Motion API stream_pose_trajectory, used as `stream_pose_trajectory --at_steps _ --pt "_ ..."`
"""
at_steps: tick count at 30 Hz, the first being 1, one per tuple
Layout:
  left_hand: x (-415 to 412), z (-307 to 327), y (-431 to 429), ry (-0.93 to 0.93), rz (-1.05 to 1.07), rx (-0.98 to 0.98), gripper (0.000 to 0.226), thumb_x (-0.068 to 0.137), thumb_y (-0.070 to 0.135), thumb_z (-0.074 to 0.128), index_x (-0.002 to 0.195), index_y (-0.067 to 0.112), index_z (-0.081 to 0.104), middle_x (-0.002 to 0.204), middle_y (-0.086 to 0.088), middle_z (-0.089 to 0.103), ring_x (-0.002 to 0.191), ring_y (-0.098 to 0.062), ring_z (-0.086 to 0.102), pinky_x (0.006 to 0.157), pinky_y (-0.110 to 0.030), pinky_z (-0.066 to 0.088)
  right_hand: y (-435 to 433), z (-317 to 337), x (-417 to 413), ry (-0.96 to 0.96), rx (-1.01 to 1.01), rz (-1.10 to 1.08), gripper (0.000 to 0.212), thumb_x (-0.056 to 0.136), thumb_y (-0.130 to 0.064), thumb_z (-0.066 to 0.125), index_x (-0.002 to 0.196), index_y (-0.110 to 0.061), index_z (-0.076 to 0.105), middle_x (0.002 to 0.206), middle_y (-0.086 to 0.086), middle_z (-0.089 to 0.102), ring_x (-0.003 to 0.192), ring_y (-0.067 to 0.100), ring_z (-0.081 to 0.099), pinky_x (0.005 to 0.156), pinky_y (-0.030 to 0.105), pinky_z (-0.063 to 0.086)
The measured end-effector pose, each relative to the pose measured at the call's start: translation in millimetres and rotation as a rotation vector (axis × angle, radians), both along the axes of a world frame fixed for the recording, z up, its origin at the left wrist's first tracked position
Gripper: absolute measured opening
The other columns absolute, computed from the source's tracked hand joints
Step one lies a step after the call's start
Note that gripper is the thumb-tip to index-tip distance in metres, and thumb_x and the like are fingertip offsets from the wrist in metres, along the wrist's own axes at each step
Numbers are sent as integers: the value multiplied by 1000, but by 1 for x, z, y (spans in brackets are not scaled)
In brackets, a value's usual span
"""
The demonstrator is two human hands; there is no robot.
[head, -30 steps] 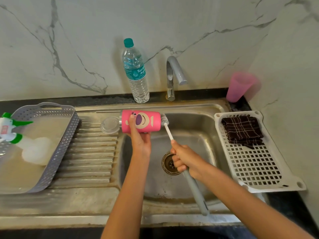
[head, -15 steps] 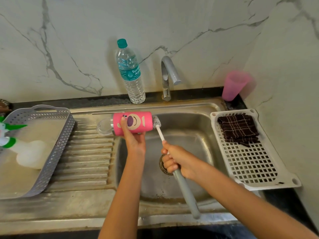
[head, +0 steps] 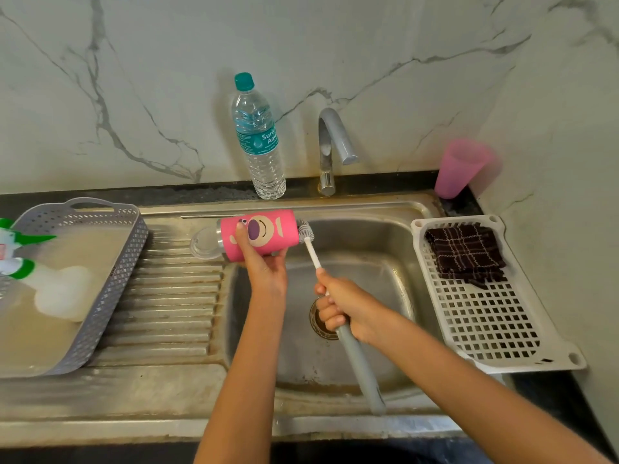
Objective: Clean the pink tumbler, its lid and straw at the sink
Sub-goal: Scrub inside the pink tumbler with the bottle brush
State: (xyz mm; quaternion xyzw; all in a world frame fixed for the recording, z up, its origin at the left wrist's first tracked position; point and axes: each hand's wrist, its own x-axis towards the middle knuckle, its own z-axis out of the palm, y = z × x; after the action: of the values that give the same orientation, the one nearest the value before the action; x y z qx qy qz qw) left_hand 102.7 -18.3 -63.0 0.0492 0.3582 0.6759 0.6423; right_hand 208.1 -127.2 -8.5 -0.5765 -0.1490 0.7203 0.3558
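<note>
My left hand [head: 264, 262] holds the pink tumbler [head: 268, 234] on its side over the left edge of the sink [head: 375, 262], bear print facing me and mouth pointing right. A clear lid [head: 204, 244] lies on the drainboard just behind the tumbler's left end. My right hand [head: 345, 304] grips the grey handle of a bottle brush [head: 313, 252]. Its white bristle head sits at the tumbler's mouth, partly inside. A thin metal straw [head: 207, 216] lies along the back rim of the drainboard.
A water bottle [head: 258, 139] and the tap [head: 330, 145] stand behind the sink. A pink cup [head: 460, 169] is in the back right corner. A white rack [head: 495, 316] with a dark cloth [head: 464, 252] lies on the right. A grey basket [head: 97, 286] holds a spray bottle [head: 40, 279] on the left.
The view has shifted slightly. Both hands keep their grips, and the brush head stays at the tumbler's mouth with only small movement.
</note>
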Motion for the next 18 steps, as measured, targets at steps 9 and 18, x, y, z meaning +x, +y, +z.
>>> stream_pose_trajectory --at_steps 9,18 --pt "4 10 10 -18 -23 -21 53 91 43 62 136 18 50 126 -6 64 118 -24 60 99 -54 48 0 -6 -5 -398 174 52 37 101 -46 33 78 -18 40 55 -4 33 35 4 28 32 17 22" --pt "1 18 22 14 -9 -41 60 89 42 65 140 18 45 129 -9 63 113 -23 63 94 -52 52 -4 -28 -8 -652 266 141 46 99 -51 32 66 -20 41 57 -2 42 50 19 41 50 29 35"
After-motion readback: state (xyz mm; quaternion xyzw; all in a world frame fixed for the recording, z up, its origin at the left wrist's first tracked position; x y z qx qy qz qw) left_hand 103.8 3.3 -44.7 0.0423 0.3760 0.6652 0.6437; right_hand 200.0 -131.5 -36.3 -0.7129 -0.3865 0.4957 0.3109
